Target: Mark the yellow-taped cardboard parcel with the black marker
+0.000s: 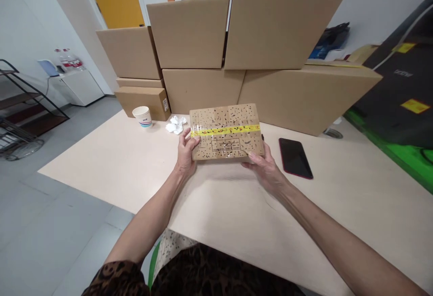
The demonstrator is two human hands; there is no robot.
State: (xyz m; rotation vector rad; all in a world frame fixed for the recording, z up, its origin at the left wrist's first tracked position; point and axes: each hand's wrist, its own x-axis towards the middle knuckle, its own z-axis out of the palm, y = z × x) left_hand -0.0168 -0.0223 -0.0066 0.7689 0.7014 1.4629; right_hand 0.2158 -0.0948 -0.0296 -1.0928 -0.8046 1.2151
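Observation:
A small speckled cardboard box [227, 116] with yellow tape across its middle and a printed label frame is held between both hands above the pale table [216, 205]. My left hand [186, 150] grips its left edge, thumb on the top face. At the lower right corner, my right hand [265, 166] holds the box with the thumb on top and other fingers partly hidden beneath. A black phone with a red edge [295, 158] lies to the right of my right hand.
Large cardboard boxes [203, 89] stand stacked along the table's back. A paper cup [142, 117] and crumpled white tissue [176, 125] are at the back left. A dark bag [402, 79] stands at the right, beside something green. The table's near edge runs close to my body.

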